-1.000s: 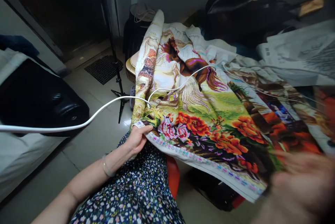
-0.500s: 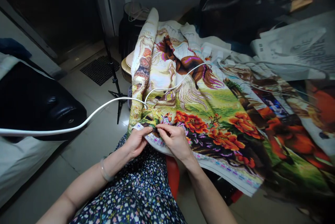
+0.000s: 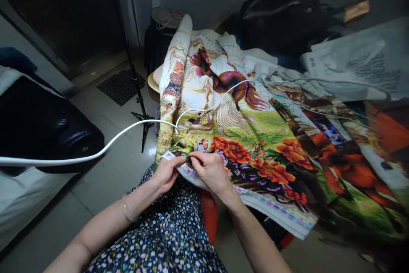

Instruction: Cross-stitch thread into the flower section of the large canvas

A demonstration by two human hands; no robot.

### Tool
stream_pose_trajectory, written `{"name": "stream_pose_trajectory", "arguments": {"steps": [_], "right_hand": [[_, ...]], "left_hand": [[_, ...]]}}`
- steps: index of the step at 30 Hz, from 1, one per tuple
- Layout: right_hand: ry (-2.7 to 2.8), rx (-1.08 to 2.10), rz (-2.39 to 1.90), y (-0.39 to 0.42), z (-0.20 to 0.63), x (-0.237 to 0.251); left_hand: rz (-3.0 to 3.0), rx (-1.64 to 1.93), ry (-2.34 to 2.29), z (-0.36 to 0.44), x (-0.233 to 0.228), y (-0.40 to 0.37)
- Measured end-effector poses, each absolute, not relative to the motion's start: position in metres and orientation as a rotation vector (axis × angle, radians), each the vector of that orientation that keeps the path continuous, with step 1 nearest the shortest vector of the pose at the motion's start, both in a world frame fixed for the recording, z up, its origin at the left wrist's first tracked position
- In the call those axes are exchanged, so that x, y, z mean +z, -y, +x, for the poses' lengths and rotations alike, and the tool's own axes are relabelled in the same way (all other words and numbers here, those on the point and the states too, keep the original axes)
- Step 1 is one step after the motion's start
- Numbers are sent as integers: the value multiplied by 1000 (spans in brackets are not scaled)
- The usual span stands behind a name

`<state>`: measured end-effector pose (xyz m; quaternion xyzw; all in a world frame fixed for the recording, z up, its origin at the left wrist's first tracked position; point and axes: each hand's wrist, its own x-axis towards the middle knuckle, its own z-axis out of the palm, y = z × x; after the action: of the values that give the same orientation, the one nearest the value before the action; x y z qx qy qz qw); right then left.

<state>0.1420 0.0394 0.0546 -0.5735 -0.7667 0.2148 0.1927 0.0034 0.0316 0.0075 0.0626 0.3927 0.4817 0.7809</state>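
Note:
A large embroidered cloth (image 3: pixel 255 136) with horses and orange flowers spreads from my lap up and to the right. My left hand (image 3: pixel 168 173) grips its near left corner, thumb on top of the pale border. My right hand (image 3: pixel 211 170) rests on the cloth beside it, fingertips pinched at a spot by the border, almost touching my left thumb. Whatever the fingers pinch is too small to make out. A white cable (image 3: pixel 128 130) runs from the left edge across the cloth.
A black cushioned seat (image 3: pixel 41 128) sits at left. A tripod stand (image 3: pixel 140 94) and a dark floor mat (image 3: pixel 119 87) are on the tiled floor (image 3: pixel 105 179) ahead. Printed paper sheets (image 3: pixel 354 68) and a black bag (image 3: pixel 287 13) lie at right. A red stool (image 3: pixel 209 215) is under me.
My right hand came in from the lower right, where it was a blur, and settled on the cloth beside my left hand. The view shifted slightly.

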Motion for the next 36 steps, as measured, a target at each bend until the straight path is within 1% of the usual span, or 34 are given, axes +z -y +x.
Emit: {"name": "stream_pose_trajectory", "arguments": {"steps": [5,8,10,16,29,36], "right_hand": [[2359,340,-1757,-33,130,59],[2388,292,-1788,-34,128,60],[2365,318,-1752,-37,132,58],[2382,523,-1456,-51,152,56],[2244,733,-1264,-64,163,44],[2219,742,-1232,-64,164,40]], "left_hand": [[215,1103,-841,7,5,-31],[227,1112,-841,7,3,-31],[226,1100,-842,6,3,-32],[176,1067,-830,3,3,-33],[168,1080,-833,4,4,-34],[158,1095,-820,4,5,-34]]}}
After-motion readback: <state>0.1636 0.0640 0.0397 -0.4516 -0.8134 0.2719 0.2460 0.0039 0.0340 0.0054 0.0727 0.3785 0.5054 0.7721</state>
